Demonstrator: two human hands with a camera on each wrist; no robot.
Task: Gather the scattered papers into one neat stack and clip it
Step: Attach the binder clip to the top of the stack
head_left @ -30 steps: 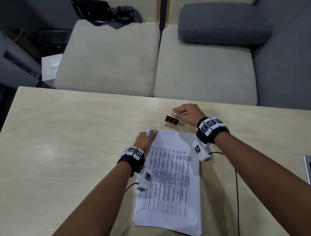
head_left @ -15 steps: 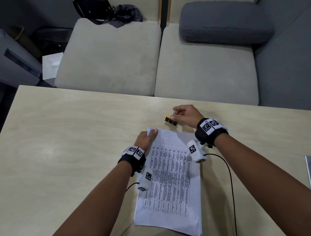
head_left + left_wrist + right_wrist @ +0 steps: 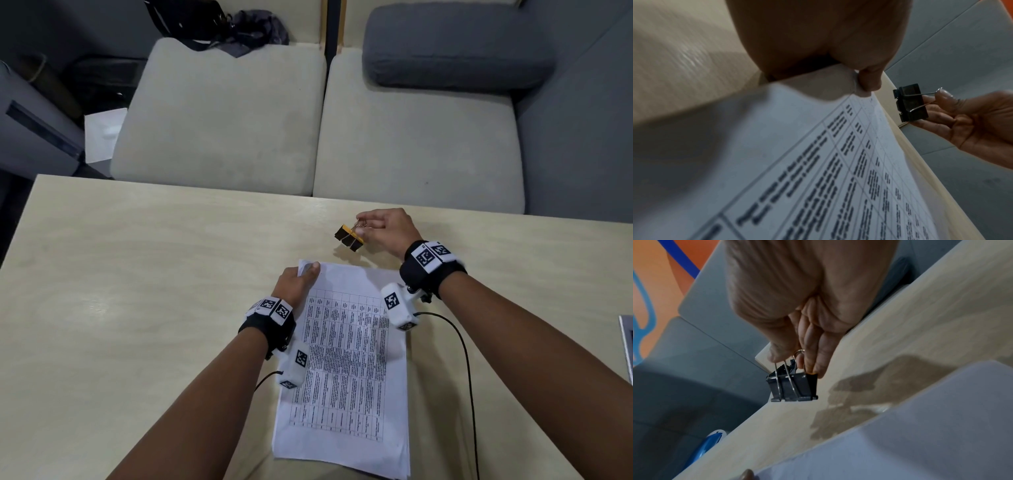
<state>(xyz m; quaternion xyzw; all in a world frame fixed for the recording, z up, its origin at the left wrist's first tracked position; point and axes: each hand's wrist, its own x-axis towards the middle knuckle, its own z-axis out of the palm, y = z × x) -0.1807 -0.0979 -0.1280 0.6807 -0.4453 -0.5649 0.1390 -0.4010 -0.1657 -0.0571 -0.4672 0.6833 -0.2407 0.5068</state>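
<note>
A stack of printed papers (image 3: 346, 370) with a table of text lies on the wooden table (image 3: 137, 274). My left hand (image 3: 301, 279) pinches the stack's far left corner (image 3: 857, 81) between thumb and fingers, lifting it slightly. My right hand (image 3: 383, 229) holds a black binder clip (image 3: 348, 237) by its wire handles, just above the table and beyond the stack's far edge. In the right wrist view the clip (image 3: 793, 386) hangs from my fingertips, clamping nothing. In the left wrist view the clip (image 3: 910, 104) is close to the pinched corner.
Two beige seat cushions (image 3: 222, 113) and a grey bolster (image 3: 455, 48) sit beyond the table's far edge. A dark bag (image 3: 205, 24) lies on the left cushion. A grey device's edge (image 3: 627, 346) shows at the table's right. Cables (image 3: 466, 377) trail from my wrists.
My right hand has lifted the binder clip off the table by its handles. The left hand stays on the stack's far left corner.
</note>
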